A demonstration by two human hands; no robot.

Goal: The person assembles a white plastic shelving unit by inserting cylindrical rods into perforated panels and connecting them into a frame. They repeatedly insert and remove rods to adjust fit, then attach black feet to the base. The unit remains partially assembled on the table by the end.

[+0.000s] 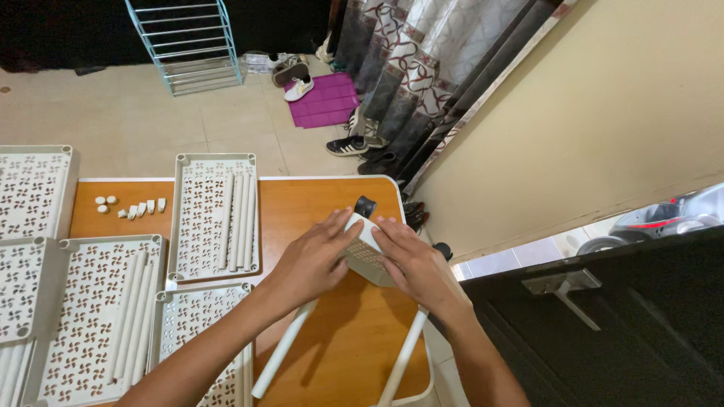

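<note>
Both my hands grip a white perforated plastic shelf panel [365, 252] held on edge above the orange wooden table [317, 203]. My left hand [313, 260] clasps its left side, and my right hand [413, 265] covers its right side. A black wheel [365, 206] sticks up at the panel's far corner. Two white tubes [283, 350] run down from the panel toward me, the other tube [403, 354] near the table's right edge.
Several white perforated shelf panels [215, 218] lie on the table's left, some with loose white tubes [240, 218] on them. Small white caps [132, 209] sit beside them. Beyond are a blue metal rack [188, 45], shoes [347, 145], a purple mat [326, 99] and a curtain [407, 68].
</note>
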